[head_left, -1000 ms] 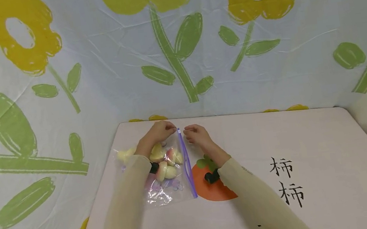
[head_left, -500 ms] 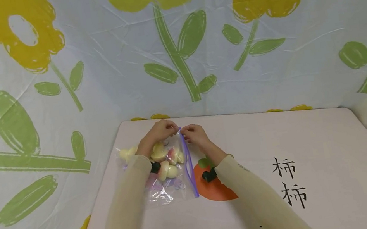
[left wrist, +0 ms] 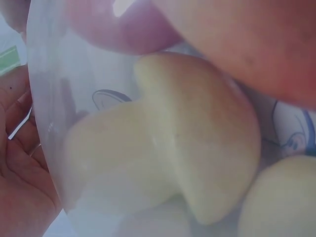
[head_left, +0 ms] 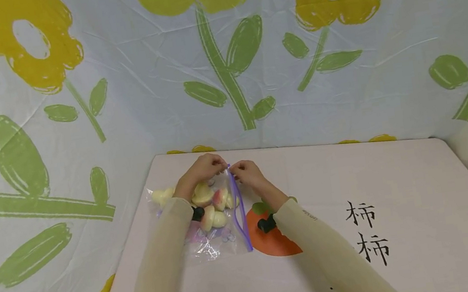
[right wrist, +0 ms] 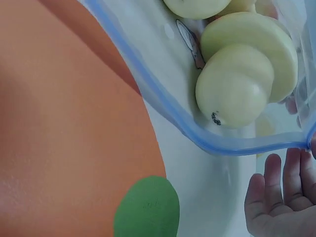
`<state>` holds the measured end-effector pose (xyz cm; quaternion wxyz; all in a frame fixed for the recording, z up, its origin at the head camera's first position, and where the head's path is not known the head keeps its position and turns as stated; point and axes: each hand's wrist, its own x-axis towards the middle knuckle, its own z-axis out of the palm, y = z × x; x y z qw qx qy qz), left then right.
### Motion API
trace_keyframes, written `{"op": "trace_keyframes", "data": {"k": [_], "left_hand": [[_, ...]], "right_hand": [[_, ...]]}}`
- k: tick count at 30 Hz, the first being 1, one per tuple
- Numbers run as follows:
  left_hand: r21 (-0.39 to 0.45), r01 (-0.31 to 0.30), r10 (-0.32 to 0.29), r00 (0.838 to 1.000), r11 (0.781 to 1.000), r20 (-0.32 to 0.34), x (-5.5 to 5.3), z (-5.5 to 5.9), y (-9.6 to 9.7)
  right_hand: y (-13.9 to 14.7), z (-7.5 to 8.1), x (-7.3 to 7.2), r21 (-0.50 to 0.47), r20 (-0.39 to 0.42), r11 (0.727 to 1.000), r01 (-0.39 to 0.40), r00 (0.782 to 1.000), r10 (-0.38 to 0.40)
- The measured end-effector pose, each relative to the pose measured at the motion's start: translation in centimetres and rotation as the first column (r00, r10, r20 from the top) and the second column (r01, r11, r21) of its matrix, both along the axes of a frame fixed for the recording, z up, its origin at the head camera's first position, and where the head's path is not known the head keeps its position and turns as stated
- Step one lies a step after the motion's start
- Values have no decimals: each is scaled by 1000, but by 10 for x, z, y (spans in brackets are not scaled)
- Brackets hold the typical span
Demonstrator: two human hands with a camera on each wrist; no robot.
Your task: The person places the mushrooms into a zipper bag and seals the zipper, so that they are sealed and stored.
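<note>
A clear zip bag (head_left: 206, 254) lies on the table, its purple zip strip (head_left: 243, 214) along the right side. Midway down, the strip's two edges stand apart. Inside are several toy mushrooms (head_left: 214, 218) with cream stems and reddish caps; one mushroom (left wrist: 197, 138) fills the left wrist view. My left hand (head_left: 203, 168) pinches the bag's far corner by the zip end. From the other side, my right hand (head_left: 249, 173) pinches the same end of the strip. In the right wrist view, several fingers of the right hand (right wrist: 281, 197) stretch out below the strip (right wrist: 222, 148).
The pale table mat (head_left: 310, 180) bears a printed orange persimmon (head_left: 274, 240) beside the bag and black characters (head_left: 362, 213) farther right. Behind the table hangs a flowered cloth (head_left: 143, 104). A black wrist device (head_left: 266, 224) sits by the right sleeve.
My right hand has moved left from just beside the zip strip and now pinches its far end. My left hand has stayed at the corner. The view shifted slightly.
</note>
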<state>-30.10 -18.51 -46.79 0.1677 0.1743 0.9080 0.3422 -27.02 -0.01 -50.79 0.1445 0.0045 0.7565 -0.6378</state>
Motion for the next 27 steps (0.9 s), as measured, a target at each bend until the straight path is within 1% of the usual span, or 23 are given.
{"op": "trace_keyframes", "data": {"k": [3, 8, 17, 23, 27], "left_hand": [[-5, 5, -5, 1000, 1000, -3, -1, 0, 1], [-21, 11, -11, 1000, 1000, -22, -1, 0, 2], [-62, -36, 32, 998, 997, -55, 2, 1, 5], [-67, -41, 36, 997, 997, -67, 4, 1, 5], [-79, -39, 31, 995, 996, -98, 4, 0, 5]], "right_hand": [[0, 2, 2, 21, -12, 1000, -14, 1000, 14], [2, 1, 5, 49, -29, 998, -26, 999, 27], [4, -2, 13, 83, -57, 994, -64, 996, 69], [8, -1, 21, 96, -61, 991, -88, 994, 94], [8, -1, 25, 105, -68, 989, -102, 992, 110]]}}
